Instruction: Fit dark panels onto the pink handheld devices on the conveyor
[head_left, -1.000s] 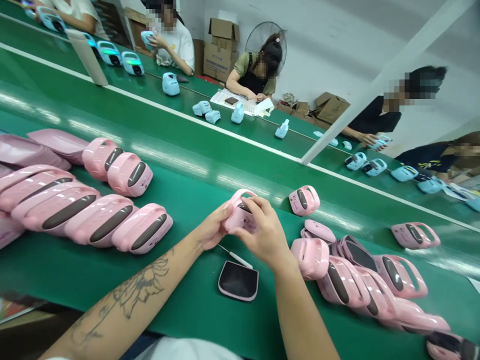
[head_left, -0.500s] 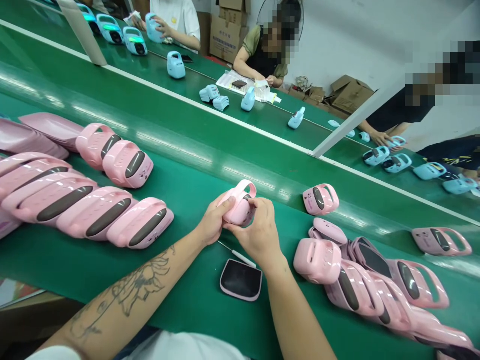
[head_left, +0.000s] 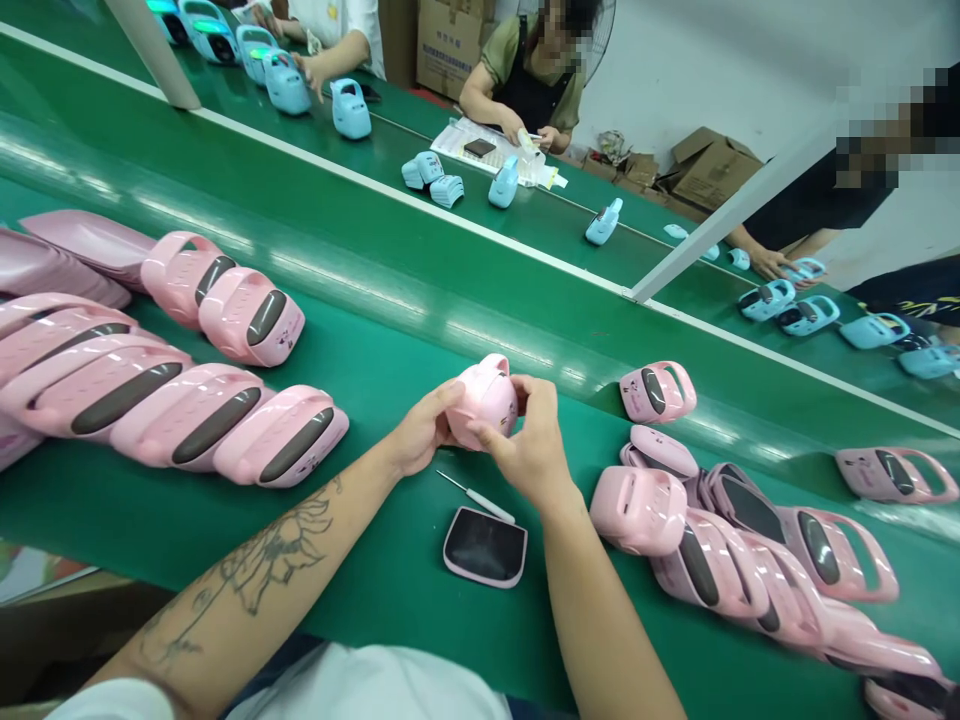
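Two green conveyor belts run side by side. The far belt (head_left: 540, 225) carries pale blue casings (head_left: 351, 110) past seated co-workers, with closed cardboard cartons (head_left: 448, 45) behind them, their contents hidden. On the near belt (head_left: 375, 600), glossy pink casings lie in a group (head_left: 142, 395) toward its left end and in a looser heap (head_left: 739, 560) toward its right.

Between these groups, above the belt's middle, the left hand (head_left: 424, 430) and right hand (head_left: 529, 445) are closed around a pink plastic casing (head_left: 484, 400), fingers curled against its sides. It looks light and stiff, but its smooth shell could slip, so the rounded body seems a safer hold than a thin loop handle.

Below the hands, a slender screwdriver (head_left: 476, 497) lies just beside a dark, pink-rimmed panel (head_left: 485, 547).
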